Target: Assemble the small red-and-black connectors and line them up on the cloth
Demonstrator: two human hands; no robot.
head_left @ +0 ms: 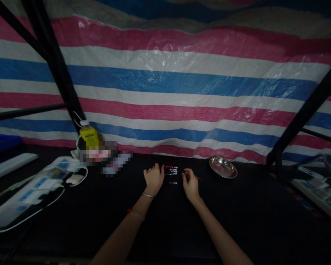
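Several short, slim, pen-like pieces lie in a row on the black table (165,224). The farthest is a red piece (169,167) with a shiny right end; just nearer are dark pieces (171,172) with silvery ends. A single clear-and-silver piece (173,182) lies apart, closer to me. At the left ends of the row is my left hand (153,179), palm down, thumb spread and a fingertip touching the red piece. To the right of the row, my right hand (191,186) has its fingers curled round a thin red stick (198,178), mostly hidden in the hand.
A round metal dish (223,167) stands at the back right. Further left are a yellow bottle (89,136), a blurred-out patch, and a power strip (34,189) with cables. Another strip (317,195) lies far right. A striped sheet (187,88) hangs behind, between black frame posts.
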